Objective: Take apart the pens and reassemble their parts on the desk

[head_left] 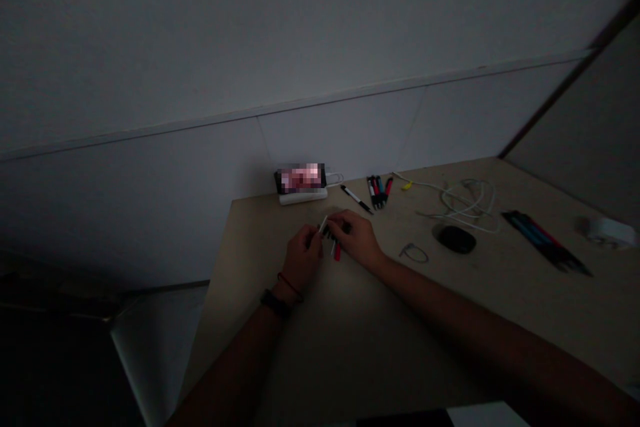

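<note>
My left hand (303, 257) and my right hand (354, 237) meet near the middle of the pale wooden table (280, 320). Between them they grip a small bunch of pens (329, 238). A white barrel (323, 224) sticks out at the top, and a red barrel (337, 252) pokes out below. Dark barrels show between my fingers, and the hands hide most of the bunch. The light is dim, so fine detail is hard to make out. A black watch strap (275, 302) and a thin dark bracelet (290, 287) circle my left wrist.
Along the wall are a phone (300, 178) on a white block (303, 196), a black-and-white pen (356, 199) and upright markers (379, 191). To the right lie a white cable (463, 203), a black mouse (454, 239), a pen bundle (545, 240) and a white tape roll (610, 232).
</note>
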Demonstrator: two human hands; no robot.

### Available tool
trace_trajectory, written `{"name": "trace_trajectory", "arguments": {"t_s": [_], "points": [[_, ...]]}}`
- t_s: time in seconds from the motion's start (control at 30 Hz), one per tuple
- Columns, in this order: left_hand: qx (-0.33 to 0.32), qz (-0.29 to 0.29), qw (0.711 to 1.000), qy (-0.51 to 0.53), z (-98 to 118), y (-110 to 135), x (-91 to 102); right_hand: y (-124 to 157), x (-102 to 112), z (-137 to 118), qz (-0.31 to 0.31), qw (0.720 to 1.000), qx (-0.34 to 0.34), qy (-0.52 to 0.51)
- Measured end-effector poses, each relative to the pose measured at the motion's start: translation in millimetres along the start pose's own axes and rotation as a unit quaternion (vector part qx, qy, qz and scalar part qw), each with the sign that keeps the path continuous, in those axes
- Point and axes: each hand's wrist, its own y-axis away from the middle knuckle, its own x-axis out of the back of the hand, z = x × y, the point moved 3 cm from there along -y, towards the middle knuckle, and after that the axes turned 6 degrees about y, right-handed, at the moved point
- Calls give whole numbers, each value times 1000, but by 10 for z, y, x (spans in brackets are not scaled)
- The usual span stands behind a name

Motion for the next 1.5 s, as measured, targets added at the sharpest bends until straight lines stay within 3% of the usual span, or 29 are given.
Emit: {"name": "trace_trajectory", "arguments": {"t_s": [0.27,0.8,1.2,1.37,1.5], "points": [[1,-2,1000,6,-2,-4,-1,-13,-31,40,-19,999,18,33],[-9,-34,999,0,-16,-3,-31,-12,-56,18,-68,992,-41,-99],[4,-31,999,6,6,5,-21,-133,85,172,70,945,-170,-269],[-6,1,999,34,10,9,-10,-225,193,314,108,958,-180,-194],[-11,30,996,86,24,12,-1,-224,204,371,116,979,-144,-85]]}}
